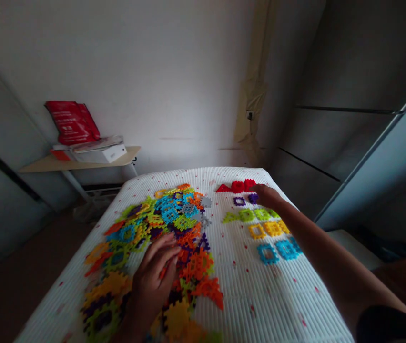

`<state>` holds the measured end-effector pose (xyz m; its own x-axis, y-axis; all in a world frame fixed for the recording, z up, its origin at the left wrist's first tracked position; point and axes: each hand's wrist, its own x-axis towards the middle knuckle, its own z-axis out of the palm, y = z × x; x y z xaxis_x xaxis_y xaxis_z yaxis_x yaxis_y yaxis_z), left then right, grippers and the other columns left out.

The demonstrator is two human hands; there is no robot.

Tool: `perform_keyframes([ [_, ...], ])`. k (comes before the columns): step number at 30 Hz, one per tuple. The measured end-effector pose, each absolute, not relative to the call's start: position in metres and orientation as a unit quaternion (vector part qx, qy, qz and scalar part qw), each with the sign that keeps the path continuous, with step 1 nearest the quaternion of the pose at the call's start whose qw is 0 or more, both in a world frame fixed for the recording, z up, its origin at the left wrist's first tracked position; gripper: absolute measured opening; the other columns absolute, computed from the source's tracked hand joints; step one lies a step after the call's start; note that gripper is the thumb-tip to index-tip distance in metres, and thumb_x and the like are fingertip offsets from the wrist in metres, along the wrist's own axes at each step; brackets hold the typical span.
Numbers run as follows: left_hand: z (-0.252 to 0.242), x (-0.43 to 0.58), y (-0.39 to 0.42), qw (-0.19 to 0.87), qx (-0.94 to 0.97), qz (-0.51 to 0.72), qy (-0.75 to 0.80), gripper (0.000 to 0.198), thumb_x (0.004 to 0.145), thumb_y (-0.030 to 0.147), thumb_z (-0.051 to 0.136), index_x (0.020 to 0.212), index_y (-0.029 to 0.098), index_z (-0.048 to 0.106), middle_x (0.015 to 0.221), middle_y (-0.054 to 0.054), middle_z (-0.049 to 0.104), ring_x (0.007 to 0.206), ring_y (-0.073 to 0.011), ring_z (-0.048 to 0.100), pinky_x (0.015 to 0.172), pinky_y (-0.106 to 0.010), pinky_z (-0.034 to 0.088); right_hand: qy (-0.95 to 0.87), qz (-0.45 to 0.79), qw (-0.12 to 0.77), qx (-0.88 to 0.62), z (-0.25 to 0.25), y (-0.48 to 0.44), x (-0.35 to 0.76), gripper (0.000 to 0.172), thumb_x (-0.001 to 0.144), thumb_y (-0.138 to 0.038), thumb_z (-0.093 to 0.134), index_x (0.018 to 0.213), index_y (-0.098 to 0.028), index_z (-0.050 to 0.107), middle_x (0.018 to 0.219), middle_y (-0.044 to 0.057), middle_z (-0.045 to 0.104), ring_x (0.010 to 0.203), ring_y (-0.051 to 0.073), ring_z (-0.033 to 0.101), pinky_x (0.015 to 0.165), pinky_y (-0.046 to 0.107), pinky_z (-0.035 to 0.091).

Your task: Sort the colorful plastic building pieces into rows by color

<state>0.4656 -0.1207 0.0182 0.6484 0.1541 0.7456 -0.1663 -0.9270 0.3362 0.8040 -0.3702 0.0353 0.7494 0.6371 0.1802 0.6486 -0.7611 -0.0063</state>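
Note:
A big heap of coloured plastic interlocking tiles [160,233] covers the left half of a white ribbed mat [246,290]. My left hand [153,276] lies flat on the heap, fingers spread over orange and purple tiles, holding nothing. To the right the tiles lie sorted in rows by colour: red [237,186], purple [239,201], green [249,215], yellow [265,230], blue [278,251]. My right hand [264,194] reaches out to the far end of the purple row, beside the red tiles. Its fingers touch a purple tile; I cannot tell whether they grip it.
A small wooden side table [81,164] stands at the back left with a white box [105,153] and a red bag [72,122] on it. A wall runs behind, and a grey panel [374,162] stands at the right.

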Motion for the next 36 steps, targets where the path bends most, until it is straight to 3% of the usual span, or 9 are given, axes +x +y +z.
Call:
perform_keyframes([
  [5, 0.015, 0.462, -0.103, 0.25, 0.864, 0.429, 0.08, 0.014, 0.082, 0.018, 0.052, 0.088, 0.023, 0.063, 0.094, -0.002, 0.065, 0.091, -0.0137, 0.062, 0.083, -0.026, 0.05, -0.507, -0.014, 0.156, -0.848, 0.036, -0.33, 0.737, 0.039, 0.073, -0.006, 0.053, 0.108, -0.02, 0.066, 0.101, 0.006, 0.07, 0.084, 0.017, 0.065, 0.077, 0.027, 0.049],
  [12, 0.005, 0.46, -0.09, 0.266, 0.861, 0.418, 0.114, 0.012, 0.081, 0.024, 0.053, 0.084, 0.023, 0.065, 0.087, -0.001, 0.067, 0.082, -0.0133, 0.063, 0.076, -0.024, 0.049, -0.693, 0.053, 0.14, -0.705, 0.011, -0.281, 0.653, 0.045, 0.071, -0.005, 0.058, 0.114, -0.018, 0.062, 0.125, 0.009, 0.059, 0.113, 0.019, 0.055, 0.094, 0.029, 0.043],
  [19, 0.001, 0.462, -0.087, 0.272, 0.865, 0.407, 0.106, 0.014, 0.081, 0.028, 0.053, 0.083, 0.023, 0.066, 0.086, -0.002, 0.068, 0.08, -0.0147, 0.064, 0.076, -0.026, 0.051, -0.683, 0.035, 0.099, -0.723, -0.002, -0.273, 0.647, 0.028, 0.082, -0.014, 0.055, 0.108, -0.017, 0.063, 0.11, 0.009, 0.067, 0.101, 0.018, 0.059, 0.089, 0.028, 0.044],
  [25, 0.005, 0.462, -0.089, 0.272, 0.866, 0.406, 0.102, 0.014, 0.081, 0.028, 0.053, 0.083, 0.023, 0.066, 0.087, -0.002, 0.068, 0.081, -0.0148, 0.064, 0.075, -0.025, 0.051, -0.671, 0.028, 0.116, -0.732, -0.003, -0.278, 0.644, 0.021, 0.087, -0.019, 0.053, 0.104, -0.018, 0.065, 0.103, 0.009, 0.069, 0.095, 0.018, 0.061, 0.085, 0.028, 0.044],
  [31, 0.007, 0.462, -0.091, 0.281, 0.861, 0.411, 0.099, 0.013, 0.082, 0.024, 0.052, 0.082, 0.022, 0.065, 0.084, -0.001, 0.067, 0.081, -0.0139, 0.063, 0.076, -0.025, 0.05, -0.566, 0.103, 0.184, -0.797, 0.016, -0.289, 0.647, 0.033, 0.086, -0.014, 0.047, 0.116, -0.017, 0.06, 0.094, 0.006, 0.07, 0.079, 0.016, 0.064, 0.069, 0.022, 0.044],
  [36, 0.006, 0.461, -0.091, 0.288, 0.862, 0.406, 0.102, 0.013, 0.082, 0.022, 0.052, 0.083, 0.022, 0.065, 0.086, -0.002, 0.066, 0.082, -0.0138, 0.062, 0.075, -0.025, 0.05, -0.523, 0.136, 0.144, -0.829, 0.019, -0.293, 0.652, 0.035, 0.085, -0.015, 0.048, 0.117, -0.019, 0.061, 0.087, 0.004, 0.07, 0.076, 0.017, 0.064, 0.069, 0.024, 0.044],
])
